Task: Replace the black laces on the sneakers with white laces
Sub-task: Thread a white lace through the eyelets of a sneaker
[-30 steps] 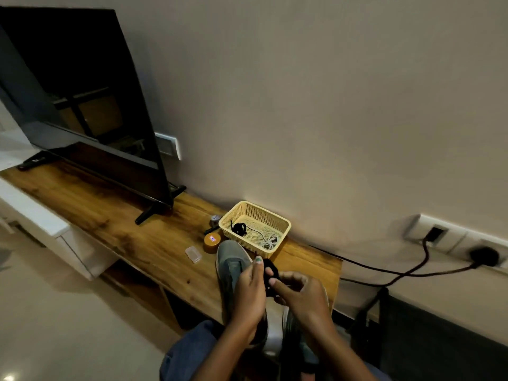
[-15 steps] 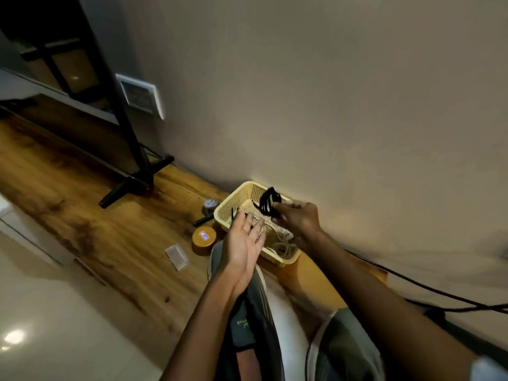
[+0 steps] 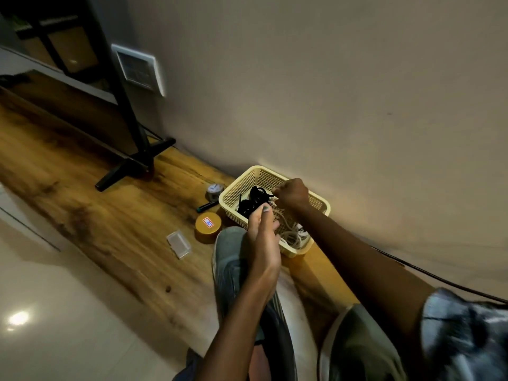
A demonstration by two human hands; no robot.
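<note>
Right hand (image 3: 291, 194) pinches a white lace (image 3: 283, 218) over the basket (image 3: 319, 206) rim at 12 o'clock, left hand (image 3: 262, 237) loose beside black laces (image 3: 251, 202), wall close behind

Bare worktop (image 3: 90, 213) lies open left of the round tin (image 3: 208, 227) and clear box (image 3: 178, 244). The basket (image 3: 293, 250) sits against the wall, hemmed by tin and sneaker (image 3: 229, 259).

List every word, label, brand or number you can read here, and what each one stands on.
None can be read for certain.
Round orange tin: a red-bordered label with blue characters, too blurred to read.
Small silver tin: dark marks on its lid, too small to read.
Wall plate: no legible text.
</note>
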